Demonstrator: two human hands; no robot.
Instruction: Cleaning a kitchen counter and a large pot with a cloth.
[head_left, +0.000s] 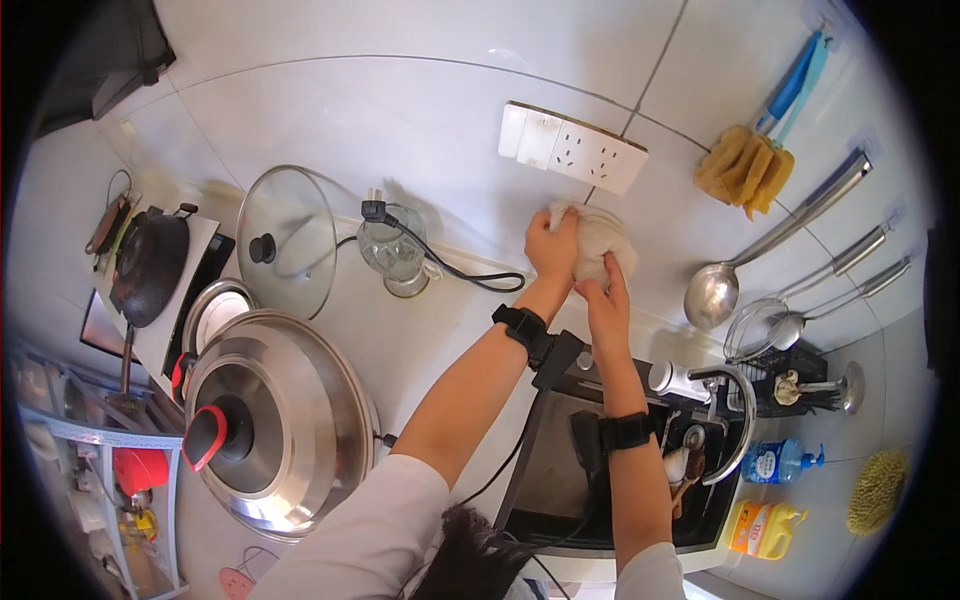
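A pale, bunched cloth (604, 238) is pressed against the tiled wall just below a white socket panel (574, 147). My left hand (553, 244) grips its left side, thumb and fingers wrapped over the folds. On the lower right of the cloth, my right hand (606, 300) holds it with thumb and fingers spread along the edge. Both wrists wear black straps with small black devices. To the left of the hands, a black power plug with its cable (375, 210) rests over a clear glass jar (401, 251).
A large steel steamer pot with lid (277, 420) stands at left, near a glass lid (289, 240) and a dark wok (154, 259). Below my right arm lies a black sink (555, 465) with a curved faucet (742, 420). Ladles (712, 296) and sponge brushes (746, 169) hang at right.
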